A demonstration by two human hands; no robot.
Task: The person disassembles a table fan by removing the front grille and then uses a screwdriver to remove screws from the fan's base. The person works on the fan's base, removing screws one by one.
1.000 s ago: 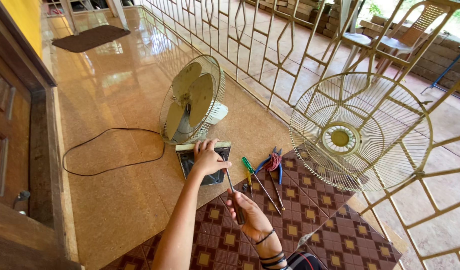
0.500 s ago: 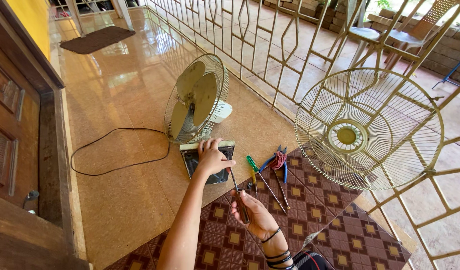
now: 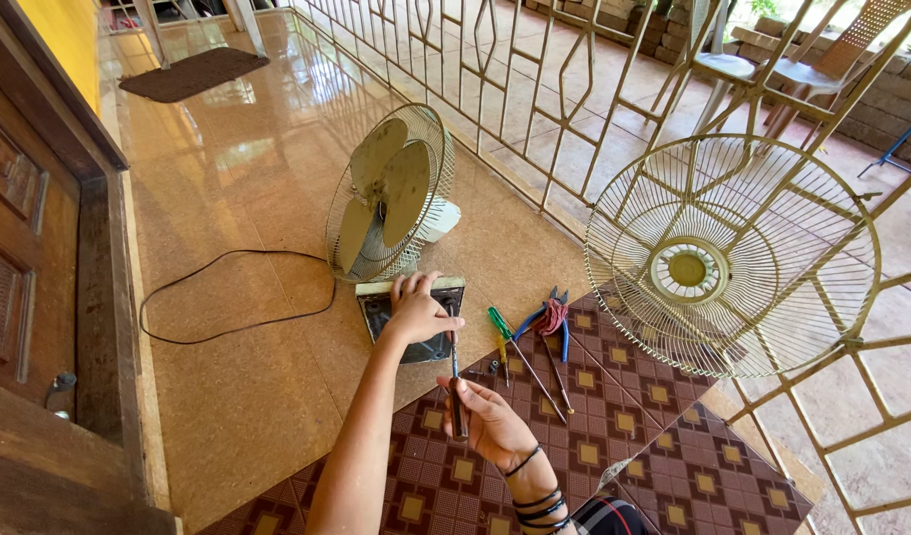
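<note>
my left hand point(image 3: 418, 312) stays flat, fingers spread, on the fan base point(image 3: 408, 319); my right hand point(image 3: 487, 421) still grips the screwdriver point(image 3: 456, 381), its tip at the base's edge.

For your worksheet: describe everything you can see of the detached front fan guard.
The front fan guard is a round, domed cage of thin cream-coloured wire spokes with a solid disc at its hub. It is off the fan, tilted on edge against the metal railing, its lower rim by the patterned mat. No hand touches it.
</note>
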